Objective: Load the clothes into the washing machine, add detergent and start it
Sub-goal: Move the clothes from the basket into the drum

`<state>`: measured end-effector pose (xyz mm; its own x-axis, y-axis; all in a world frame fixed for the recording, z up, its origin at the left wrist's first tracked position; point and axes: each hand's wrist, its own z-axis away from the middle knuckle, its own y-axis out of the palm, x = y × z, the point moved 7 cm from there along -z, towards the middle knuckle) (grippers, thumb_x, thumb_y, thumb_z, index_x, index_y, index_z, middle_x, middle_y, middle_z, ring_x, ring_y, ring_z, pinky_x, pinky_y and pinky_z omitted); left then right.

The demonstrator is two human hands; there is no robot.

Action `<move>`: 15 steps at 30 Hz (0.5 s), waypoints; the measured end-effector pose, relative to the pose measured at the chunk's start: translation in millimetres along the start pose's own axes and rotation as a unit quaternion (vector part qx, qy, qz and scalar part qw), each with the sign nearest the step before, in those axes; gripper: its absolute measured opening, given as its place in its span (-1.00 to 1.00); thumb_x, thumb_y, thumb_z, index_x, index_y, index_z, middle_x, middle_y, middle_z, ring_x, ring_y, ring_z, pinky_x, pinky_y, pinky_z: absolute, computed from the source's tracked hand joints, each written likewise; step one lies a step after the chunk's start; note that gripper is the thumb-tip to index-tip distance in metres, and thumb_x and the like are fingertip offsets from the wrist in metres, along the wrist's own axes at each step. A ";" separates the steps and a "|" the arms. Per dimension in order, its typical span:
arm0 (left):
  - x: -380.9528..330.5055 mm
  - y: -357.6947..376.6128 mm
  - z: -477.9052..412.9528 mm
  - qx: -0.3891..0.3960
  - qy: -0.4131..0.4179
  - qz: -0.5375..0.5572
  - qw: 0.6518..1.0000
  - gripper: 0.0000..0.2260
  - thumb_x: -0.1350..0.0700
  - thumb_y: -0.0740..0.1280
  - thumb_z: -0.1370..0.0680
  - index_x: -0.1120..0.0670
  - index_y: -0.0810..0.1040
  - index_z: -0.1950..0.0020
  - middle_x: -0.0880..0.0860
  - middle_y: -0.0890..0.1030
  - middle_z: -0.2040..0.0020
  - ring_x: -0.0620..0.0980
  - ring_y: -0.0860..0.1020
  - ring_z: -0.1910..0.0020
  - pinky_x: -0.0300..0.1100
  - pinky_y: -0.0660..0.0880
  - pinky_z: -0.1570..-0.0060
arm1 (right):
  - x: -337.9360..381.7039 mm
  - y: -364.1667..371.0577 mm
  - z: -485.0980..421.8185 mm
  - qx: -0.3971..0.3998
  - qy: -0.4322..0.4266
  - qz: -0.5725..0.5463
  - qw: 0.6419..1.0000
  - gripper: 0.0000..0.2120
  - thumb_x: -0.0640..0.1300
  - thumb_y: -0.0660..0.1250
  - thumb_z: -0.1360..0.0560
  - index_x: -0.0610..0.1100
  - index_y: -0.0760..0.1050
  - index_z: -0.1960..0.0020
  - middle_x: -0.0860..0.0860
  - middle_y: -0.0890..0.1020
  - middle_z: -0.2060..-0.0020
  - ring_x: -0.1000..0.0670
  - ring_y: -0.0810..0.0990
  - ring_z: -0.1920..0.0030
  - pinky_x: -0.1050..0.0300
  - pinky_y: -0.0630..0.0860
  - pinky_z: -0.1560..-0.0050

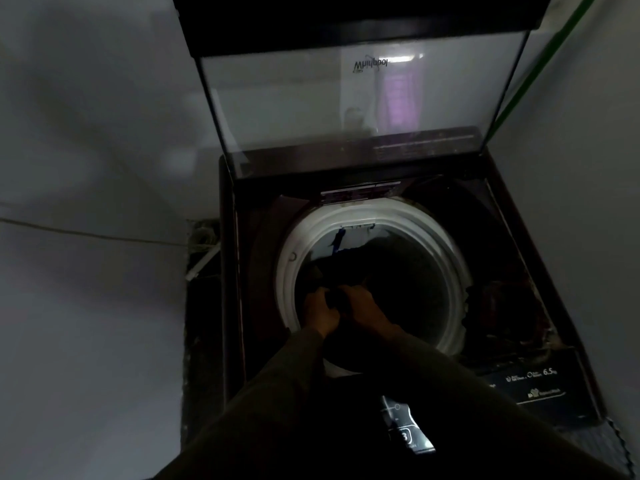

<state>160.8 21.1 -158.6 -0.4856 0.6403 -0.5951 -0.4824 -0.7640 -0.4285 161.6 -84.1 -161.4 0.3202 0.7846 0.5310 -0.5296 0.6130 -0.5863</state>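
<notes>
Glossy see-through glass lid [346,98], pretty reflective. Smooth white plastic drum ring [446,251], slight sheen. Shiny dark control panel [540,386]. Matt dull cloth sleeves [277,393], soft dark fabric clothes [349,261] inside. Flat matt wall [86,133].

Your left hand [320,311] and right hand [363,306] reach forward and down, side by side and touching. Both are curled closed around something dark between them. Dark sleeves [277,393] cover both forearms to the wrists.
</notes>
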 end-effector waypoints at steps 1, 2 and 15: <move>-0.3 1.0 0.4 0.002 0.002 0.002 1.000 -0.63 0.24 0.23 -0.60 0.19 0.41 -0.42 0.22 0.46 -0.39 0.17 0.42 -0.38 -0.03 0.30 -0.43 | 1.1 0.7 -0.2 0.002 0.003 0.002 1.000 -0.65 -0.14 0.26 -0.63 -0.26 0.45 -0.37 -0.23 0.51 -0.32 -0.17 0.47 -0.34 0.10 0.31 -0.37; -0.7 1.5 0.8 0.001 0.003 0.004 1.000 -0.63 0.23 0.23 -0.61 0.19 0.41 -0.42 0.21 0.46 -0.39 0.17 0.41 -0.38 -0.05 0.30 -0.43 | 1.8 1.2 0.3 0.003 0.001 0.005 1.000 -0.64 -0.15 0.25 -0.64 -0.27 0.44 -0.38 -0.22 0.50 -0.33 -0.16 0.46 -0.35 0.14 0.28 -0.36; -23.7 1.2 10.6 -0.028 0.133 -0.167 0.977 -0.60 0.07 0.24 -0.62 0.15 0.38 -0.45 0.20 0.34 -0.46 0.19 0.31 -0.45 -0.02 0.23 -0.46 | -7.6 -25.7 32.1 -0.036 0.009 0.106 0.994 -0.56 0.03 0.24 -0.59 -0.13 0.38 -0.41 -0.18 0.38 -0.37 -0.20 0.36 -0.38 -0.10 0.42 -0.33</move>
<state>164.1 5.8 -137.8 -0.0979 0.8176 -0.5673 -0.5377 -0.5232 -0.6612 147.5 -108.8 -130.8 0.2215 0.8977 0.3810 -0.5289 0.4388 -0.7265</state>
